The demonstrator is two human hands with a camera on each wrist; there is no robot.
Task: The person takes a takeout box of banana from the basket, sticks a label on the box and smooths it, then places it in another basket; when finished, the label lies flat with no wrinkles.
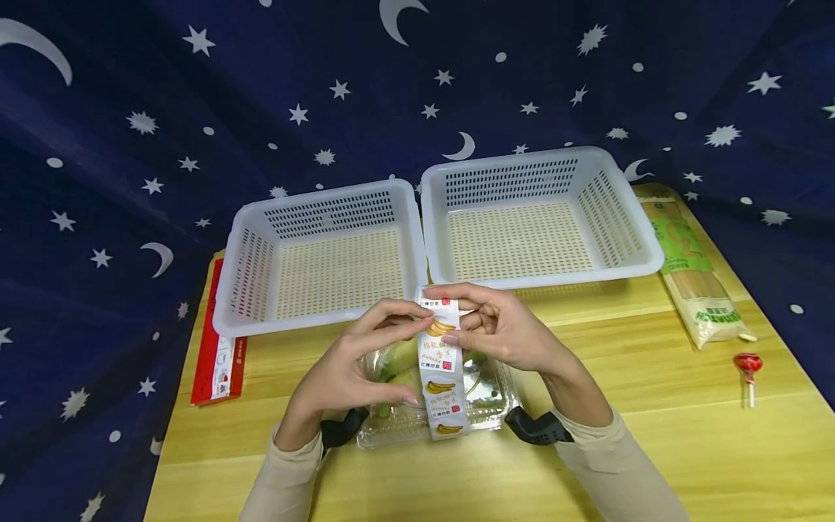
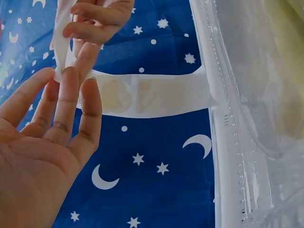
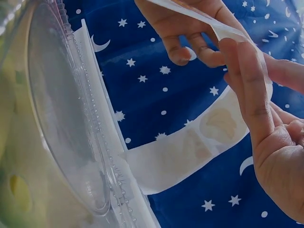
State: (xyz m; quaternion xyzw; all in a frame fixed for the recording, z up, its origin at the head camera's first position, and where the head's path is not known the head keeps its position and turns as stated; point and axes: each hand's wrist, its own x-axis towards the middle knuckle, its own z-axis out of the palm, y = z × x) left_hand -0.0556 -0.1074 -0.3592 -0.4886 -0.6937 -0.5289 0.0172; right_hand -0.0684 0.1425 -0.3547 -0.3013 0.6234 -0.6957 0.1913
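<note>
A strip of white banana labels (image 1: 446,402), printed with yellow bananas and red seals, runs over a clear plastic clamshell box (image 1: 391,433). Pale green produce (image 1: 399,359) shows through the lid. My right hand (image 1: 515,333) pinches the upper part of the strip between thumb and fingers. My left hand (image 1: 346,362) meets the strip's left side with its fingertips, its thumb held apart from them. In the left wrist view, the left fingers (image 2: 66,102) are fairly straight. The strip curves in the right wrist view from the right hand (image 3: 270,128) to the box edge.
Two white perforated baskets (image 1: 320,319) (image 1: 548,279) stand side by side behind the box. A red package (image 1: 218,362) lies at the left. To the right are a long packet of noodle-like sticks (image 1: 701,290) and a red lollipop (image 1: 748,365). Star-patterned blue cloth (image 1: 261,109) surrounds the wooden table.
</note>
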